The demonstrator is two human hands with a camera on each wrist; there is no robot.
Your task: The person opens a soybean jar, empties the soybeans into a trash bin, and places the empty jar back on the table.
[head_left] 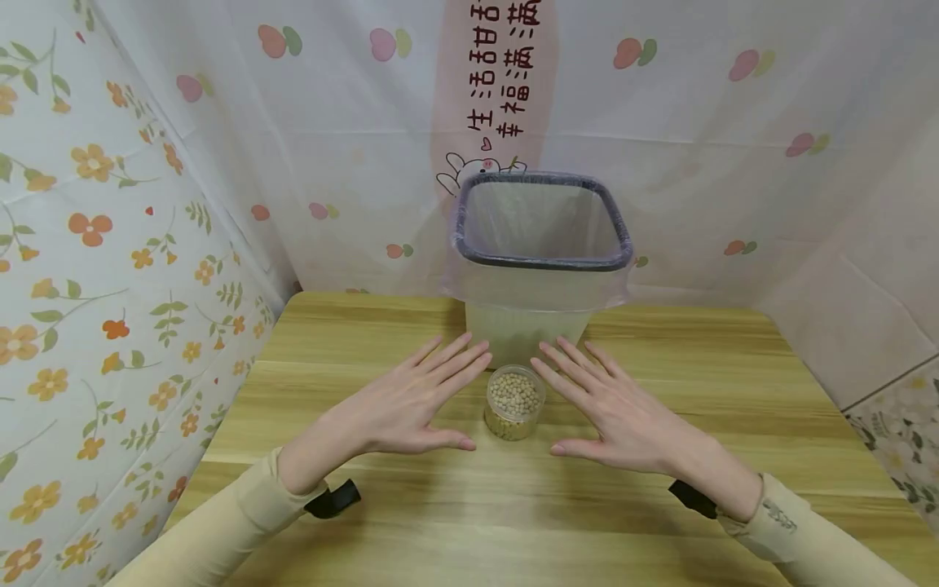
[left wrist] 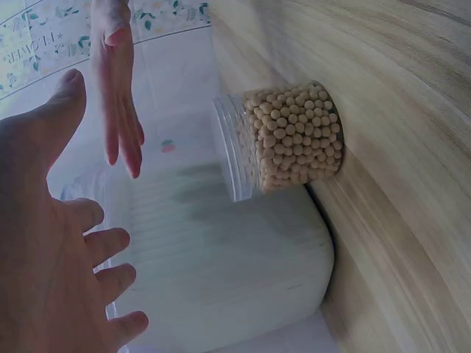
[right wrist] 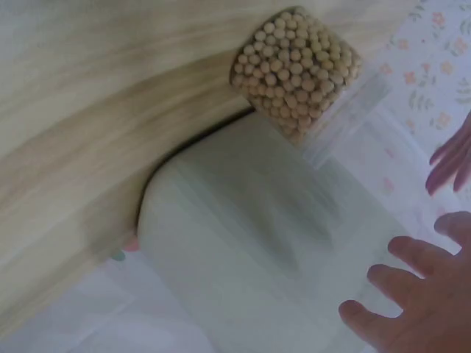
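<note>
A clear plastic jar full of round, pale soybeans stands upright on the wooden table, its top uncovered. To its left my left hand is held above the table, fingers straight and slightly spread, thumb apart. My right hand mirrors it on the jar's right side, palm down with fingers stretched forward. Neither hand holds anything; the jar sits between them. Right behind the jar is a pale waste bin with a dark grey rim and a thin clear liner bag folded over it.
The wooden table meets a white printed cloth hanging at the back. A flower-patterned cloth hangs along the left side. On the right is a pale wall with a patterned band low down. Each wrist carries a black strap.
</note>
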